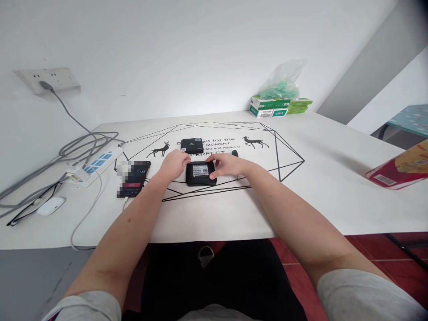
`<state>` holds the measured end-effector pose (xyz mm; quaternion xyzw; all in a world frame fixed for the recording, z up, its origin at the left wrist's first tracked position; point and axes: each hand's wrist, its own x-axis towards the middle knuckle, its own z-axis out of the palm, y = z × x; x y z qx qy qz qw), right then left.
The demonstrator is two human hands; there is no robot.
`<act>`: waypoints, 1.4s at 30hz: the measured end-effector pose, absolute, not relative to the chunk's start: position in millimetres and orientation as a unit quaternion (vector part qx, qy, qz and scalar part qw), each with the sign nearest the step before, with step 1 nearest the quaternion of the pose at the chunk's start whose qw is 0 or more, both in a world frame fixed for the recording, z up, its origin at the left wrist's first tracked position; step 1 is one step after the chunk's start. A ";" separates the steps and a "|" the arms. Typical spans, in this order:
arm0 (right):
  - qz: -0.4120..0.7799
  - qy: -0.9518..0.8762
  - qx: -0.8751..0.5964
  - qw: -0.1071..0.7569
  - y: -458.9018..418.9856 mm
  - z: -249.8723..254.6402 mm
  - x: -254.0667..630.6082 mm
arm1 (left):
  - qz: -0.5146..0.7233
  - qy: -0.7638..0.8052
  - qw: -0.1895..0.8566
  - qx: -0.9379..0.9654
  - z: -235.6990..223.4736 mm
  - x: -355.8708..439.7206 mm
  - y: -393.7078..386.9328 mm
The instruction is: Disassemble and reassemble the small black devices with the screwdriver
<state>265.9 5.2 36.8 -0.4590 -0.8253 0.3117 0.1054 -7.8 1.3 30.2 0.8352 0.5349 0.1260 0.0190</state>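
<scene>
A black square device [200, 178] with a white printed label lies flat on the table mat in front of me. My right hand [227, 165] grips its right side, thumb on the near right edge and fingers at the far edge. At the device's far left corner, my left hand [175, 162] has its fingers curled together; whatever they hold, if anything, is hidden. Just beyond sits a black box [192, 146] with small stickers on it. A dark green handle [235, 153] shows behind my right hand, which covers part of that tool.
A phone [135, 178] with a cable lies left, near a white power strip [102, 160] and tangled grey cords. Glasses [33, 205] and a white earbud case [51, 206] are at far left. Green boxes [270, 107] stand by the wall; a red-and-yellow package [397, 169] stands right.
</scene>
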 end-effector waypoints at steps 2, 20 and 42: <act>0.312 -0.824 -0.461 0.104 5.2 36.5 266.4 | 0.117 0.565 -0.005 0.816 30.7 -13.3 4.0; 0.313 -0.821 -0.465 0.109 6.1 35.2 266.8 | 0.036 0.624 0.004 0.781 35.7 -30.9 5.6; 0.313 -0.823 -0.462 0.103 6.3 35.9 266.8 | 0.079 0.415 0.281 0.862 56.5 -22.5 -23.8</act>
